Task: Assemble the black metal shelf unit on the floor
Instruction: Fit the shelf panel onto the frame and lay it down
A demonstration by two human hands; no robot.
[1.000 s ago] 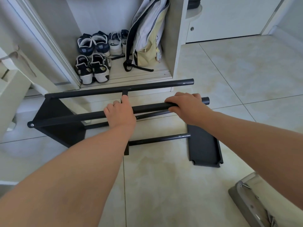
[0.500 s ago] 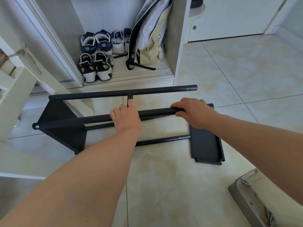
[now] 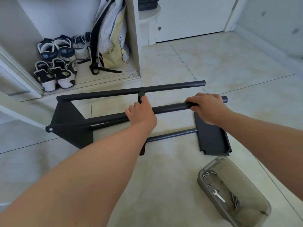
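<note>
- While the black shelf unit (image 3: 98, 119) lies on its side on the tiled floor (image 3: 213, 63) before the open cupboard (image 3: 134, 46), we have both grips on its raised near tube (image 3: 172, 108). The left grip (image 3: 141, 115) wraps it at mid-length with one finger up against the cross brace (image 3: 141, 95), and the right grip (image 3: 206, 108) curls over it near the free end.
- At the left the tubes meet the fitted end panel (image 3: 68, 122). At the right their ends are bare, and the loose panel (image 3: 211, 138) lies flat on the floor just under the right grip.
- We judge the step to be steadying the frame so that panel can go onto the open ends.
- We should hold the tube level, avoid twisting the left joint, and align every tube end before pushing.
- Screws (image 3: 235, 200) and the wrench (image 3: 218, 196) wait in the grey tray (image 3: 250, 182) nearby.
</note>
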